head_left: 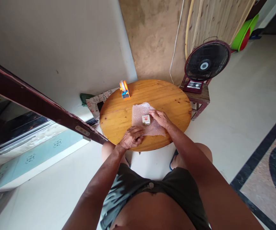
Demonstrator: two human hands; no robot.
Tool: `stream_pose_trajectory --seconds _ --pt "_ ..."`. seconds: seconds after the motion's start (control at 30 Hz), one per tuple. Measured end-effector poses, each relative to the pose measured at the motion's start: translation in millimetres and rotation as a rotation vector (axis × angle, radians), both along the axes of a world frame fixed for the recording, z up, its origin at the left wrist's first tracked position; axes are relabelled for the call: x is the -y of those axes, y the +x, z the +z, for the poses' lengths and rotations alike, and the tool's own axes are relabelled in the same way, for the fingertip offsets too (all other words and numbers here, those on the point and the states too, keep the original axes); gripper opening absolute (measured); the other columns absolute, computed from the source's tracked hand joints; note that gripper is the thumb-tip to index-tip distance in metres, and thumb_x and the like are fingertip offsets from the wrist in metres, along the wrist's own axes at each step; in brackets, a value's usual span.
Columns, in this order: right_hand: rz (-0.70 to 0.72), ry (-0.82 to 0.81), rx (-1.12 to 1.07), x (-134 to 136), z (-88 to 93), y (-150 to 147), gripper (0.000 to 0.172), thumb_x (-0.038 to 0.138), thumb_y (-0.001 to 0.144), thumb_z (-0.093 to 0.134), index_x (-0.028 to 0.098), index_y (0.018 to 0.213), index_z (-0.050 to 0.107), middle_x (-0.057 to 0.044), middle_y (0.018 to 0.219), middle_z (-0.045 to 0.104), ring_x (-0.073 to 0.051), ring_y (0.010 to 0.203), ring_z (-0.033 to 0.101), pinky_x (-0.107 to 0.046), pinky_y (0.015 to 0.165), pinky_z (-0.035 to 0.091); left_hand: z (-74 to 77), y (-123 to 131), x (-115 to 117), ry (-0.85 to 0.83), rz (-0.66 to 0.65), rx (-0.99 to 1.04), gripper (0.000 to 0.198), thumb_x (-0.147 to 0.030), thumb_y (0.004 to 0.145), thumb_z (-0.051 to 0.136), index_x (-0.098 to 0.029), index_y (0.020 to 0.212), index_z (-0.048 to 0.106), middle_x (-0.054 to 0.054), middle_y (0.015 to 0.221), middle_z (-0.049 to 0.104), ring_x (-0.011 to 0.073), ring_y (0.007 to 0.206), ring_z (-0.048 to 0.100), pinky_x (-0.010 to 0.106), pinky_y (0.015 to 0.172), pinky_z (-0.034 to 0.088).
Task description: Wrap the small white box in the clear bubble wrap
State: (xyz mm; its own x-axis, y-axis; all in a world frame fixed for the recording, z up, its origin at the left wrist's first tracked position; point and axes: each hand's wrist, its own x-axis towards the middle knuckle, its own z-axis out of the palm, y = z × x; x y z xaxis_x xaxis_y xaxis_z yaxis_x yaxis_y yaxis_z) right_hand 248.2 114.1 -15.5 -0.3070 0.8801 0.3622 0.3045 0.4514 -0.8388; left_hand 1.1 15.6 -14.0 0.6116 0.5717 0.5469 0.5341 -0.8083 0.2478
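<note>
A sheet of clear bubble wrap (139, 111) lies spread on the round wooden table (171, 92). On the middle of the sheet rests a small white box (146, 119) with a red mark on top. At the sheet's near left edge, my left hand (132, 137) has its fingers curled and closed on the wrap; the fingertips are partly hidden. My right hand (160, 118) lies on the right part of the wrap, fingers stretched toward the box and just beside it.
An orange and blue tape dispenser (124, 89) stands at the table's far left edge. To the right, a dark fan (205, 64) sits on a wooden stool (200, 97). A dark red door frame (44, 102) slants in at left, close to the table.
</note>
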Motion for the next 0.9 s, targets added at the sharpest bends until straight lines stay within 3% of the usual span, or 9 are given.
stream_pose_trajectory --seconds 0.13,0.33,0.57,0.8,0.9 --pt "0.012 -0.02 -0.018 -1.6 -2.2 -0.4 0.062 0.071 0.094 0.044 0.023 0.117 0.075 -0.007 0.117 0.076 -0.026 0.114 0.07 -0.042 0.106 0.052 0.5 -0.3 1.0 0.004 0.046 0.005 0.025 -0.032 0.088 0.063 -0.019 0.108 0.073 0.013 0.111 0.075 0.024 0.104 0.071 0.044 0.093 0.059" --pt "0.008 -0.029 -0.038 -5.1 -7.6 -0.7 0.068 0.076 0.092 0.042 0.022 0.118 0.075 -0.009 0.116 0.077 -0.028 0.117 0.069 -0.043 0.104 0.054 -0.6 -3.2 -0.7 -0.043 0.052 -0.024 0.022 -0.023 0.093 0.055 -0.02 0.105 0.073 0.011 0.107 0.076 0.022 0.102 0.072 0.042 0.093 0.058" --pt "-0.008 -0.069 -0.07 -4.0 -7.2 -2.0 0.071 0.078 0.09 0.044 0.021 0.119 0.075 -0.009 0.113 0.077 -0.029 0.118 0.068 -0.044 0.103 0.054 -3.7 -9.9 0.1 -0.16 0.156 -0.011 0.041 -0.019 0.084 0.061 -0.018 0.125 0.064 0.013 0.123 0.07 0.0273 0.117 0.066 0.048 0.106 0.052" --pt "-0.013 -0.106 -0.08 -2.1 -5.1 -2.3 0.071 0.078 0.09 0.045 0.02 0.118 0.075 -0.009 0.112 0.077 -0.028 0.115 0.069 -0.044 0.101 0.055 -10.2 -15.7 -1.0 -0.134 0.09 0.023 0.015 -0.019 0.09 0.058 -0.02 0.099 0.069 0.01 0.113 0.072 0.0228 0.11 0.067 0.042 0.1 0.055" --pt "-0.009 -0.094 -0.086 -2.2 -4.8 -2.1 0.073 0.078 0.09 0.044 0.018 0.118 0.075 -0.011 0.114 0.077 -0.028 0.115 0.069 -0.043 0.101 0.055 -10.2 -15.7 -1.2 -0.112 0.081 0.027 0.018 -0.021 0.092 0.057 -0.02 0.105 0.069 0.011 0.116 0.072 0.0233 0.112 0.067 0.043 0.101 0.054"
